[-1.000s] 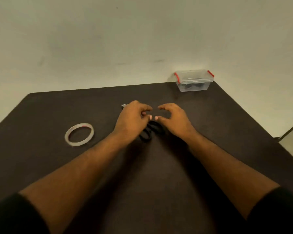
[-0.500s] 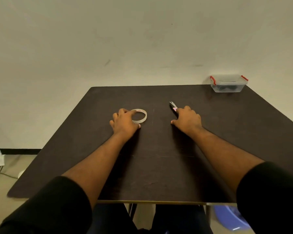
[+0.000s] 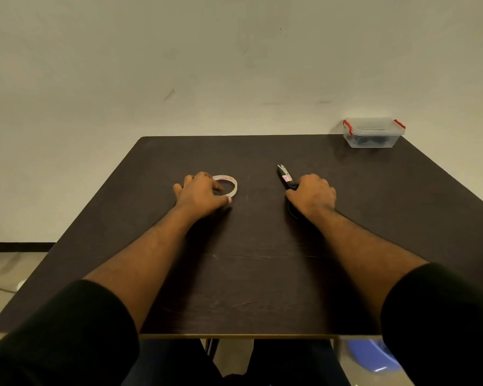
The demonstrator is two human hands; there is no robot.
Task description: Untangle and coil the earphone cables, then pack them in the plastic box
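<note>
Tape roll (image 3: pixel 226 186) is gripped by the left hand (image 3: pixel 200 195), scissors (image 3: pixel 287 181) by the right hand (image 3: pixel 312 195); plastic box (image 3: pixel 374 132), lid on, dark cables inside, sits upper right. Packing seems done; tidying is probably next.

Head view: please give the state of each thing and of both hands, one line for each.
plastic box: lid on, red clips down, dark contents inside.
tape roll: flat on table, left hand on it.
scissors: blades shut, flat on table.
left hand: grips tape roll.
right hand: rests on scissors handle.
</note>
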